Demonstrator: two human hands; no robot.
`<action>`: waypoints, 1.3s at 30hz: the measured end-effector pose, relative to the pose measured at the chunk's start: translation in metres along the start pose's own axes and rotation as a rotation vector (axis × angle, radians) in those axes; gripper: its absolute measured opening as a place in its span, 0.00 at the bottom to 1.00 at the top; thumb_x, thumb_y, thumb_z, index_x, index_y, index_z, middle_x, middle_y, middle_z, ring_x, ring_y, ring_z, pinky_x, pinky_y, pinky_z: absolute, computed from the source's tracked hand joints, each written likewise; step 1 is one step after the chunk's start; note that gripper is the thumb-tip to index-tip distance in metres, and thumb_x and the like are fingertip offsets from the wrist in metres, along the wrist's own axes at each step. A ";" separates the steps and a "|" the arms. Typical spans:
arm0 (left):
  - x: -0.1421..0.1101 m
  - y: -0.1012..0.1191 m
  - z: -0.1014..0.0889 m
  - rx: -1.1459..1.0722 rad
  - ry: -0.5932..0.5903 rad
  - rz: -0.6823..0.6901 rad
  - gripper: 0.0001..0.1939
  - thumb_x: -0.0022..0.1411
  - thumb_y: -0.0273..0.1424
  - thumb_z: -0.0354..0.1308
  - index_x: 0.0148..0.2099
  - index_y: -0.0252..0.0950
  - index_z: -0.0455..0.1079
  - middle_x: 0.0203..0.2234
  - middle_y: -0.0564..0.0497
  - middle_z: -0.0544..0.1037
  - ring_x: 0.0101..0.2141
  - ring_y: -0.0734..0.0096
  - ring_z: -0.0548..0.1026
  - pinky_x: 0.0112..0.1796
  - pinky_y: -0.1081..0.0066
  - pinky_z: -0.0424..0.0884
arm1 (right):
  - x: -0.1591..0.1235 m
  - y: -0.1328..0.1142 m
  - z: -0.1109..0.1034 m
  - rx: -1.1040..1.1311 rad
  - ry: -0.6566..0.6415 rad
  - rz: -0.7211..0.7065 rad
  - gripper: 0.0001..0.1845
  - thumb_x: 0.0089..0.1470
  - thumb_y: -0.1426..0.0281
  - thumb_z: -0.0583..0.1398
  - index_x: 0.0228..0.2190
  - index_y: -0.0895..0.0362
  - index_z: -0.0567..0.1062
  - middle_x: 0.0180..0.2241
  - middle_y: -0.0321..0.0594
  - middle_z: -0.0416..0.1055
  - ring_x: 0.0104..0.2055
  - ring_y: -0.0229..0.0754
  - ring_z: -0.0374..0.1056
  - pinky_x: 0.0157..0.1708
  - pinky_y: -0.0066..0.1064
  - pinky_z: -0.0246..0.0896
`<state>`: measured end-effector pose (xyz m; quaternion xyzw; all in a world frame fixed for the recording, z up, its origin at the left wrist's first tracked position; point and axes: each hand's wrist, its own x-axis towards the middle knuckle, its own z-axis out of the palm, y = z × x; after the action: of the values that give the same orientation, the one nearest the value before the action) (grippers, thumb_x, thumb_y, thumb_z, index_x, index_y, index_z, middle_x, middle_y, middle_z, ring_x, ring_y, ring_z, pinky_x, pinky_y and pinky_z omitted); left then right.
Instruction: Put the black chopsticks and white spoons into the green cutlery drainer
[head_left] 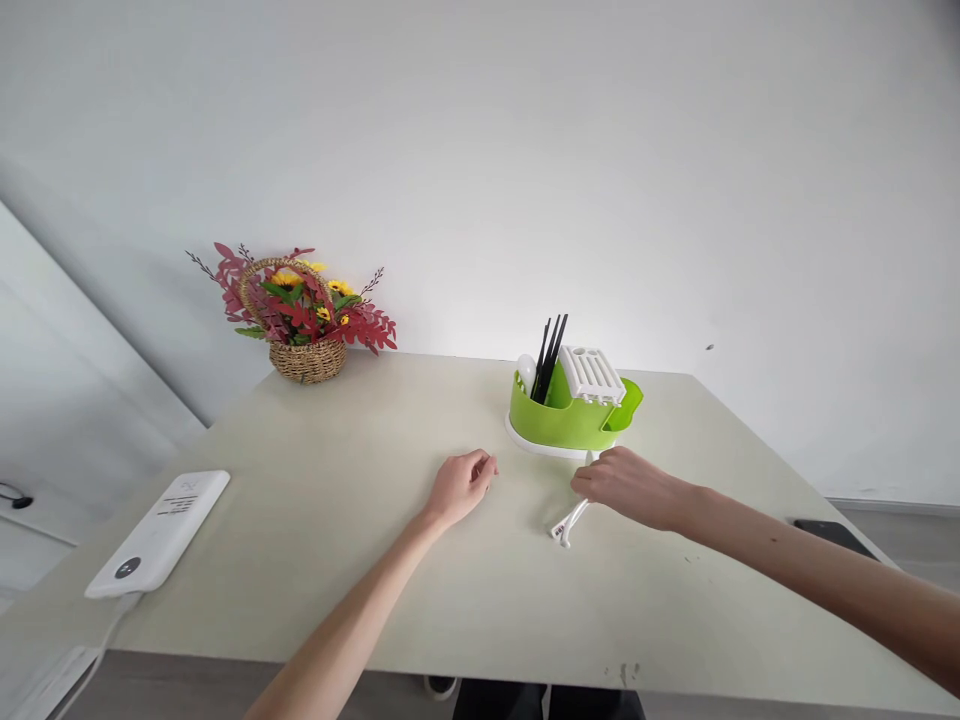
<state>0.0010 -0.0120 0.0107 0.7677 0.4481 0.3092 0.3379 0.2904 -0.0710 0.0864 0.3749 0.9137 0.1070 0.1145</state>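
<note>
Near the middle of the table, my left hand (461, 487) rests with its fingers loosely curled in, and nothing shows in it. My right hand (619, 483), closed, grips slim white-handled utensils (575, 520) just in front of the green holder. Two white handle ends stick out below the fist toward me, and a pale tip shows above it. The fist hides their middle, so their exact kind cannot be made out. The green utensil holder (559, 425) stands upright on a white base, with black chopsticks (551, 355) and a white spoon-like utensil (526, 372) in its left part.
On the holder's right part sits a white slotted rack (592, 375). A wicker basket of artificial flowers (307, 362) stands at the back left by the wall. A white power bank (161, 535) with a cable lies at the left edge, a dark phone (834, 537) at the right edge.
</note>
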 end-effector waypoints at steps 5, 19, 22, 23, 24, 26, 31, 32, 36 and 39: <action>0.000 -0.002 0.001 -0.012 0.002 0.012 0.24 0.74 0.48 0.48 0.32 0.39 0.72 0.19 0.55 0.74 0.20 0.72 0.68 0.27 0.71 0.61 | 0.002 0.005 -0.050 0.158 0.094 0.186 0.08 0.68 0.71 0.57 0.34 0.52 0.72 0.22 0.32 0.72 0.21 0.37 0.61 0.25 0.31 0.37; 0.000 0.002 -0.002 -0.082 -0.022 0.002 0.24 0.74 0.49 0.49 0.33 0.39 0.71 0.20 0.55 0.72 0.20 0.74 0.68 0.25 0.73 0.62 | 0.036 -0.042 -0.091 1.705 0.398 0.489 0.22 0.66 0.51 0.62 0.33 0.51 0.60 0.47 0.44 0.83 0.31 0.42 0.81 0.30 0.33 0.73; -0.002 0.003 -0.001 -0.161 -0.049 -0.006 0.23 0.74 0.48 0.50 0.33 0.38 0.70 0.20 0.56 0.71 0.20 0.75 0.68 0.25 0.74 0.62 | 0.046 -0.043 -0.088 1.958 0.429 0.561 0.18 0.67 0.56 0.63 0.33 0.54 0.66 0.50 0.48 0.82 0.34 0.40 0.81 0.35 0.32 0.75; -0.003 0.004 -0.001 -0.196 -0.065 -0.011 0.22 0.73 0.48 0.50 0.34 0.38 0.70 0.20 0.56 0.71 0.20 0.75 0.67 0.25 0.74 0.62 | 0.049 -0.042 -0.087 2.027 0.434 0.581 0.16 0.68 0.59 0.63 0.32 0.55 0.69 0.50 0.49 0.82 0.36 0.39 0.81 0.37 0.30 0.76; -0.004 0.007 -0.001 -0.237 -0.082 -0.017 0.22 0.73 0.48 0.51 0.35 0.38 0.71 0.21 0.56 0.71 0.20 0.76 0.67 0.25 0.73 0.63 | 0.052 -0.041 -0.086 2.087 0.438 0.596 0.15 0.69 0.60 0.62 0.32 0.56 0.72 0.50 0.50 0.82 0.38 0.39 0.81 0.39 0.29 0.76; -0.007 0.015 -0.003 -0.334 -0.112 -0.030 0.23 0.74 0.50 0.50 0.38 0.37 0.72 0.23 0.55 0.72 0.20 0.76 0.68 0.25 0.73 0.63 | 0.057 -0.037 -0.084 2.175 0.448 0.603 0.15 0.70 0.63 0.60 0.33 0.59 0.77 0.51 0.51 0.81 0.41 0.39 0.80 0.40 0.25 0.76; -0.013 0.052 -0.018 -0.567 -0.228 -0.054 0.36 0.75 0.58 0.34 0.46 0.33 0.72 0.28 0.49 0.76 0.21 0.73 0.73 0.21 0.72 0.62 | 0.065 -0.028 -0.071 2.274 0.458 0.602 0.15 0.69 0.63 0.62 0.35 0.59 0.83 0.42 0.46 0.82 0.31 0.34 0.73 0.35 0.23 0.75; -0.013 0.060 -0.021 -0.577 -0.237 -0.046 0.36 0.75 0.58 0.34 0.46 0.34 0.71 0.28 0.49 0.76 0.21 0.73 0.73 0.21 0.72 0.61 | 0.067 -0.027 -0.068 2.287 0.451 0.596 0.14 0.68 0.63 0.62 0.36 0.58 0.83 0.37 0.43 0.81 0.28 0.33 0.69 0.33 0.23 0.74; -0.013 0.092 -0.029 -0.510 -0.150 -0.038 0.26 0.73 0.56 0.49 0.42 0.36 0.68 0.27 0.53 0.75 0.18 0.76 0.73 0.19 0.74 0.58 | 0.071 -0.027 -0.061 2.341 0.439 0.549 0.15 0.64 0.59 0.66 0.37 0.59 0.84 0.18 0.30 0.65 0.21 0.32 0.56 0.24 0.22 0.66; -0.006 0.109 -0.032 -0.523 -0.092 -0.048 0.24 0.72 0.54 0.52 0.41 0.36 0.68 0.26 0.54 0.74 0.19 0.76 0.73 0.18 0.75 0.58 | 0.064 -0.029 -0.064 2.344 0.454 0.567 0.15 0.63 0.58 0.67 0.36 0.58 0.83 0.17 0.29 0.63 0.21 0.32 0.54 0.22 0.23 0.63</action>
<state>0.0253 -0.0501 0.1148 0.6566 0.3554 0.3713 0.5519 0.2083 -0.0523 0.1313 0.4095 0.3425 -0.6954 -0.4810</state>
